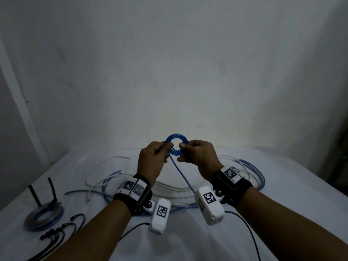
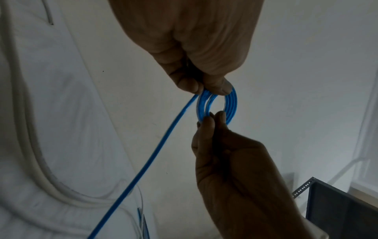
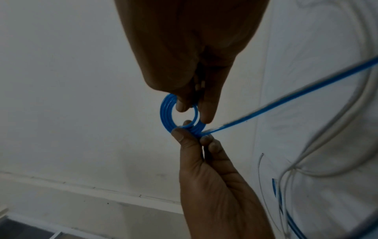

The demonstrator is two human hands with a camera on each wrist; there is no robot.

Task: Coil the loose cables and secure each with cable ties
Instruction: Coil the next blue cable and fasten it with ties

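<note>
A small blue cable coil [image 1: 176, 137] of several turns is held up above the white-covered table [image 1: 293, 208]. My left hand [image 1: 165, 149] pinches its left side and my right hand [image 1: 181, 147] pinches its right side. The coil's loose blue tail [image 1: 181, 176] runs down toward the table between my wrists. The left wrist view has my left hand [image 2: 210, 89] pinching the coil [image 2: 232, 105] from above, with the right hand [image 2: 212, 118] below and the tail [image 2: 143, 165] slanting down left. In the right wrist view my right hand [image 3: 194, 110] holds the coil [image 3: 165, 111] opposite the left hand [image 3: 190, 131].
Loose white cables [image 1: 105, 178] and blue cable loops [image 1: 260, 178] sprawl across the table behind my wrists. A finished coil [image 1: 44, 216] with two upright black tie ends lies at the front left, next to several black cable ties [image 1: 62, 228]. A dark metal frame [image 2: 337, 210] stands beyond the table.
</note>
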